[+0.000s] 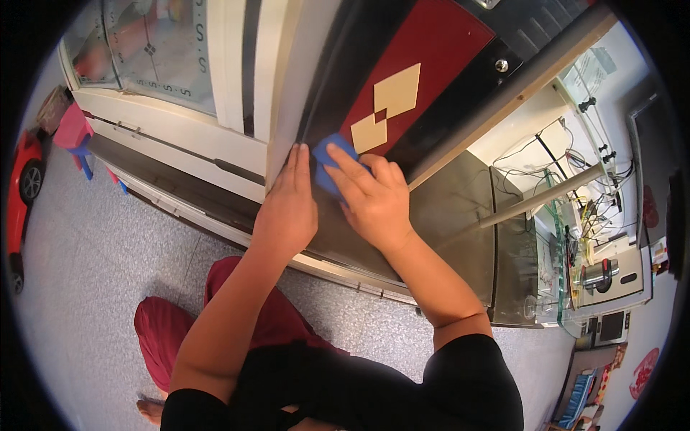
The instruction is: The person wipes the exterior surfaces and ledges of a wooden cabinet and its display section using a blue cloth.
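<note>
My right hand (377, 199) grips a folded blue cloth (333, 153), its fingers pressing it on the lower part of a black and red panel (431, 37). Two cream diamond-like shapes (397, 90) decorate the red strip just above the cloth. Beside it, my left hand (288, 210) lies with straight fingers along the pale edge (291, 108) next to the panel. Nothing shows in that hand, and its thumb is hidden. Below both hands runs a dark cabinet top (350, 237).
To the left are white drawers (178, 156) under patterned glass, a small pink and blue chair (74, 129) and a red toy car (26, 188). On the right, a pale pole (539, 196) slants near tangled cables (571, 156) and a glass shelf (560, 258).
</note>
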{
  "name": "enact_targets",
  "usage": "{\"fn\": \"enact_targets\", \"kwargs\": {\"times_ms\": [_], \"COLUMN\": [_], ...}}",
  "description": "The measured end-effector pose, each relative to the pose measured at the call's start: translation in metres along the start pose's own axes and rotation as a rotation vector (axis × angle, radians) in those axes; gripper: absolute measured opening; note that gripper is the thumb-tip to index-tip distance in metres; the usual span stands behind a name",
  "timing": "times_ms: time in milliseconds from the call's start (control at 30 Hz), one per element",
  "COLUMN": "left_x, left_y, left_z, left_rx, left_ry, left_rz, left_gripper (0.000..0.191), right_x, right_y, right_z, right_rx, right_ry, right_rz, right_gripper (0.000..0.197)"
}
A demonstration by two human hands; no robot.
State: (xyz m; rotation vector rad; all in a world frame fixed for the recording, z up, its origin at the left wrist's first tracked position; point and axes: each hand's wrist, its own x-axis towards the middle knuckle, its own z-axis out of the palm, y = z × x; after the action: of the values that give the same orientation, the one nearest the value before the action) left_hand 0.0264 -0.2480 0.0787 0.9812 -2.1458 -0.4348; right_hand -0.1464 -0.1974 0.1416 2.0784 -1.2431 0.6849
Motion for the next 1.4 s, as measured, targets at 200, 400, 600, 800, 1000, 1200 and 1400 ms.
{"fn": "enact_targets", "kwargs": {"times_ms": [200, 400, 600, 800, 1000, 1200, 1400], "left_x": [0.0, 0.0, 0.0, -0.001, -0.004, -0.001, -0.003], "left_y": [-0.003, 0.002, -0.002, 0.002, -0.001, -0.002, 0.001], "left_z": [-0.004, -0.005, 0.0, -0.004, -0.003, -0.003, -0.003], "left_rx": [-0.034, -0.008, 0.04, -0.006, -0.003, -0.024, -0.001], "left_ry": [-0.035, -0.029, 0.013, -0.039, -0.025, -0.011, -0.025], "left_rz": [-0.036, -0.043, 0.02, -0.048, -0.056, -0.024, -0.027], "left_gripper": [0.08, 0.08, 0.074, 0.076, 0.074, 0.074, 0.077], "right_x": [-0.013, -0.001, -0.009, -0.001, 0.005, -0.001, -0.002], "right_y": [-0.014, 0.007, -0.016, 0.002, -0.005, -0.009, 0.003], "right_z": [0.007, -0.026, 0.002, -0.013, -0.018, -0.01, -0.017], "right_rx": [0.146, 0.05, 0.064, 0.141, -0.035, 0.143, -0.025], "right_ry": [-0.211, 0.148, -0.192, 0.095, -0.036, -0.089, 0.054], "right_rz": [0.079, 0.071, 0.099, 0.044, 0.114, 0.09, 0.14], "right_gripper": [0.056, 0.066, 0.047, 0.053, 0.048, 0.053, 0.057]}}
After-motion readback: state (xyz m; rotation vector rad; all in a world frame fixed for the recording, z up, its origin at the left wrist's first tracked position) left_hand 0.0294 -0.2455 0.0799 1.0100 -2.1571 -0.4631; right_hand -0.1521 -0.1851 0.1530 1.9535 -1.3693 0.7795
